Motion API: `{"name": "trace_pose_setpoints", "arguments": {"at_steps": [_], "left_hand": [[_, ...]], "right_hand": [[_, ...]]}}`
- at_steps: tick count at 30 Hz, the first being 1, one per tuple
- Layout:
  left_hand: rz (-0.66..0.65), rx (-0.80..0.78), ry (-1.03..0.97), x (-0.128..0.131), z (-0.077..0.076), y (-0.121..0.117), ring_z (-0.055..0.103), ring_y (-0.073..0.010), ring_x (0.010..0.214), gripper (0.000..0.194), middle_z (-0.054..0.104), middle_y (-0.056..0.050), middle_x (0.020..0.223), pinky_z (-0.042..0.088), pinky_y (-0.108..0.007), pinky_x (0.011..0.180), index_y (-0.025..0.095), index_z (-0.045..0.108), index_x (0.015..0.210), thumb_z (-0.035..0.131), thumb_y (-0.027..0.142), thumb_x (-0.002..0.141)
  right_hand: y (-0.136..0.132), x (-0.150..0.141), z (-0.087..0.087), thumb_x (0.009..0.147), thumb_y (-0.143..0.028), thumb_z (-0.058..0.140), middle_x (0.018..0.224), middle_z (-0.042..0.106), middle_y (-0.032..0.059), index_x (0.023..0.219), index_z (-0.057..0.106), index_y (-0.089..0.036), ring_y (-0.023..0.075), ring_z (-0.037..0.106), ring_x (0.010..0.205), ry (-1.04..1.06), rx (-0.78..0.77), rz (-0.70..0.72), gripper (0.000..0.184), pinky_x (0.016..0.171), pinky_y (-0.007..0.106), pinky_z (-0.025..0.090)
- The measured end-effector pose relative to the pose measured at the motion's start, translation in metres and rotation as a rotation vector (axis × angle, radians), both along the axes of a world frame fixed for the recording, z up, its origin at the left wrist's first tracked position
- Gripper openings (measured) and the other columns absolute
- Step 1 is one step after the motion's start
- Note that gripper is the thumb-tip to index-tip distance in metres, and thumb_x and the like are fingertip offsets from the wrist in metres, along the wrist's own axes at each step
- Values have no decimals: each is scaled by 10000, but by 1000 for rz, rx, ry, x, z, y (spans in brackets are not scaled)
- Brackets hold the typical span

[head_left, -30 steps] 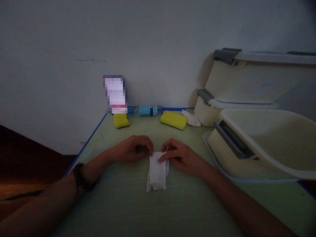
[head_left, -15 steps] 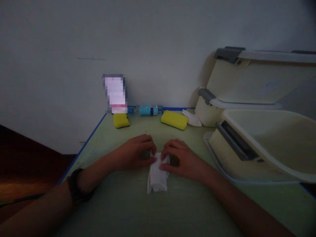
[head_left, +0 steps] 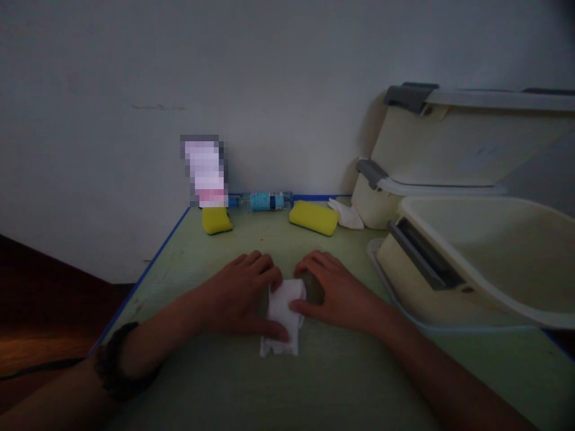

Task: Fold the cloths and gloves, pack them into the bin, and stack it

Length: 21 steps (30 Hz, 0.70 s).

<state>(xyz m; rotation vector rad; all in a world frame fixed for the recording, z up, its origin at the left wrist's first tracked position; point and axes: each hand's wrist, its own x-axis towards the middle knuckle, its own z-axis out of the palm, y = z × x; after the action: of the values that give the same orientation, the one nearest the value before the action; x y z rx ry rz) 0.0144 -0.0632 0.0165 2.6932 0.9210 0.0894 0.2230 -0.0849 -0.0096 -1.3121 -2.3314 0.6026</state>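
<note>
The green table bears an open-topped cream bin at the right. The person's left hand and right hand both touch, thumbs on top, the folded white cloth lying between them on the table; whether either pinches it cannot be determined.

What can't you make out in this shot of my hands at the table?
Head view: parts of the folded white sheet, hidden by the left hand and right hand.
Head view: the contents of the screen, blurred by pixelation.
Head view: the print on the bottle, too small to read.
Head view: the far right of the open bin, cut off by the picture's right edge.
</note>
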Motion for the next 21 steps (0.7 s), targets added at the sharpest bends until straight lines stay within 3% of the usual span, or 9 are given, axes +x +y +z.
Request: {"name": "trace_pose_setpoints", "arguments": {"at_steps": [3, 6, 10, 15, 18, 21], "left_hand": [[-7, -34, -56, 1, 3, 0, 446, -185, 788, 304, 486, -59, 868, 378, -310, 693, 161, 532, 835, 464, 454, 789], [-105, -38, -76, 2, 2, 2, 444, -169, 767, 159, 497, -45, 802, 376, -288, 691, 158, 541, 786, 459, 290, 819], [-175, -85, -32, 1, -2, 3, 448, -165, 757, 172, 505, -26, 749, 377, -278, 687, 174, 552, 790, 452, 306, 836], [-52, -88, -45, 1, -3, 5, 460, -174, 753, 267, 500, -35, 802, 400, -298, 666, 165, 524, 768, 551, 429, 742], [132, -120, -168, -1, -8, 8, 485, -184, 782, 436, 515, -62, 892, 429, -335, 690, 153, 471, 930, 587, 494, 683], [202, -202, -313, -3, -13, 13, 508, -192, 886, 547, 535, -84, 1016, 430, -364, 777, 161, 395, 1104, 601, 453, 689]], "right_hand": [[0, -1, -1, 675, -412, 626, 981, 497, 60, 956, 524, -202, 208, 461, 934, 12, 4, -15, 366, 826, 380, 368], [1, -2, -2, 678, -394, 625, 962, 496, 55, 937, 525, -201, 201, 462, 926, 18, 6, -33, 338, 827, 375, 369], [2, -2, -1, 665, -395, 637, 953, 498, 54, 920, 528, -204, 201, 460, 923, 25, 11, -38, 337, 821, 368, 367], [2, -2, -1, 662, -358, 640, 860, 511, 34, 830, 503, -191, 177, 463, 827, 74, -5, -26, 273, 728, 320, 380], [4, 0, -4, 691, -286, 608, 723, 488, -17, 805, 466, -195, 119, 442, 648, 187, -123, -14, 204, 572, 245, 361], [5, 0, -8, 700, -227, 594, 706, 477, -40, 821, 435, -204, 89, 430, 589, 389, -251, -35, 201, 516, 215, 344]]}}
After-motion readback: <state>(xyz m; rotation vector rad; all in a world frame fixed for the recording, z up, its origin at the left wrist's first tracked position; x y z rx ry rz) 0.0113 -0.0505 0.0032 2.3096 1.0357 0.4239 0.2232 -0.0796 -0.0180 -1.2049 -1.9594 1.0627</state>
